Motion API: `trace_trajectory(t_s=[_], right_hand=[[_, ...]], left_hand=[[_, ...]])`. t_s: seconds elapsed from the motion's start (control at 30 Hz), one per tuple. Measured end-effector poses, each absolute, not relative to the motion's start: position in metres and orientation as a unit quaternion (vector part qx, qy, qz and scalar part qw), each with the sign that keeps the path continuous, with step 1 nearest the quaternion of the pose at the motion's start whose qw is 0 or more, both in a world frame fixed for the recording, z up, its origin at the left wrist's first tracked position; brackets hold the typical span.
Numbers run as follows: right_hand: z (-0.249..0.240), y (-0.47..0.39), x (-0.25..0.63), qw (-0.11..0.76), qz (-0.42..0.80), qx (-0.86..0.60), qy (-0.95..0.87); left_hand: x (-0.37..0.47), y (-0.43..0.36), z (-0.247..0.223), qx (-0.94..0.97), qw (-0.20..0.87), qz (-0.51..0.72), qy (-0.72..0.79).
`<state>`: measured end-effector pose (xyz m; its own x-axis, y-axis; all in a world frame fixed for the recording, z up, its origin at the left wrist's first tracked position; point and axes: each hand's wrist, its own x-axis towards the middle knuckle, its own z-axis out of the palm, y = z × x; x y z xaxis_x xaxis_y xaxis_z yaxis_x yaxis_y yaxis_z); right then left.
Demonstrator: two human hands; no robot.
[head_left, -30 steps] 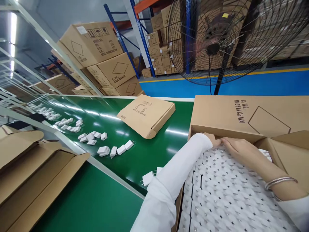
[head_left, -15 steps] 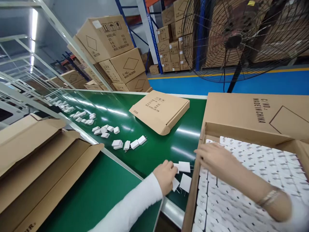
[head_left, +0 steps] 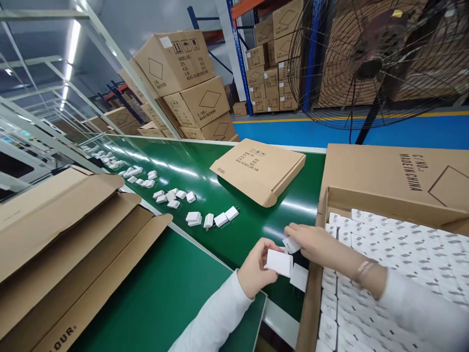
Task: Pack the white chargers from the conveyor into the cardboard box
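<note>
Between thumb and fingers, my left hand (head_left: 256,269) grips a white charger plug (head_left: 279,263) just above the green belt. Close beside it, my right hand (head_left: 309,239) has its fingers on another white plug (head_left: 291,245); the fingertips are partly hidden. One more white plug (head_left: 299,277) lies on the belt against the carton wall, its metal prongs pointing down. To the right stands an open carton (head_left: 311,303), filled with tight rows of white plugs (head_left: 395,244).
Loose white plugs lie in groups along the green belt (head_left: 252,230). A flat cardboard box (head_left: 258,171) rests on it. Folded cartons (head_left: 84,244) stand at left. Stacked boxes (head_left: 198,102) and a large fan (head_left: 370,68) are behind the belt.
My right hand has moved left from the carton's edge to the plugs beside my left hand. My left hand has lifted a plug off the belt. The view has shifted slightly.
</note>
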<state>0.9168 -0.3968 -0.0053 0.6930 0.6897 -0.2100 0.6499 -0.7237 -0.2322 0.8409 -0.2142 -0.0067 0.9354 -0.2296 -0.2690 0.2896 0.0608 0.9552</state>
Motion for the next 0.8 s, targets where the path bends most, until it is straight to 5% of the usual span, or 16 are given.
trace_trajectory(t_s=[0.1, 0.2, 0.27, 0.5, 0.67, 0.8], right_hand=[[0.010, -0.415, 0.907, 0.228, 0.135, -0.888, -0.377], [0.016, -0.426, 0.890, 0.453, 0.144, -0.805, -0.354], [0.015, -0.432, 0.883, 0.520, 0.156, -0.772, -0.330], [0.008, -0.491, 0.939, 0.452, 0.055, -0.862, -0.223], [-0.002, -0.532, 0.992, 0.314, -0.025, -0.942, -0.116], [-0.018, -0.539, 0.998, 0.260, -0.034, -0.962, -0.082]], left_hand=[[0.844, -0.222, -0.004, 0.442, 0.858, -0.251, 0.069], [0.847, -0.232, -0.005, 0.368, 0.886, -0.278, 0.051], [0.850, -0.237, -0.004, 0.360, 0.889, -0.282, 0.037], [0.904, -0.265, 0.024, 0.590, 0.762, -0.253, -0.084], [0.974, -0.330, 0.041, 0.886, 0.417, -0.100, -0.174], [1.010, -0.373, 0.034, 0.954, 0.175, -0.109, -0.218]])
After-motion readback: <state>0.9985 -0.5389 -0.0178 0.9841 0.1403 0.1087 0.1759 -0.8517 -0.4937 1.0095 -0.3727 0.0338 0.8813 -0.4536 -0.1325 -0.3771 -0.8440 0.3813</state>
